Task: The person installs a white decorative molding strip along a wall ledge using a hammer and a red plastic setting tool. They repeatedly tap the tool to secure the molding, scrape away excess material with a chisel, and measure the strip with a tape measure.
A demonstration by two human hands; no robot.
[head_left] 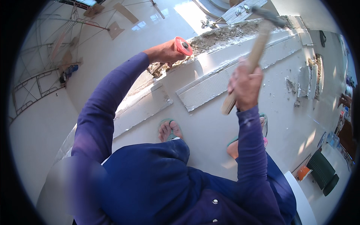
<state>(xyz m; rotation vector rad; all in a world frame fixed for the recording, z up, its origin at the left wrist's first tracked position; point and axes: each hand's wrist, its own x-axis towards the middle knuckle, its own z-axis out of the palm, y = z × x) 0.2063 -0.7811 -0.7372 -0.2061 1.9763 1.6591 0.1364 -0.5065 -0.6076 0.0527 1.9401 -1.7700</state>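
Observation:
My left hand (165,52) is closed around a chisel with a round red hand guard (183,45), whose struck end faces up. Its lower part is mostly hidden by the hand, over the broken edge of a low masonry ledge (228,34). In my right hand (246,84) is a hammer with a pale wooden handle (259,47). The dark hammer head (268,15) is raised, blurred by motion, up and to the right of the chisel, apart from it. Ribbed white slabs (202,92) lie along the near side of the ledge.
My sandalled left foot (170,129) stands close to the slabs. More broken pieces (309,80) lie at the right. Metal scaffold frames (37,84) are at the far left; a dark green chair (321,168) and an orange object (303,172) sit at the lower right.

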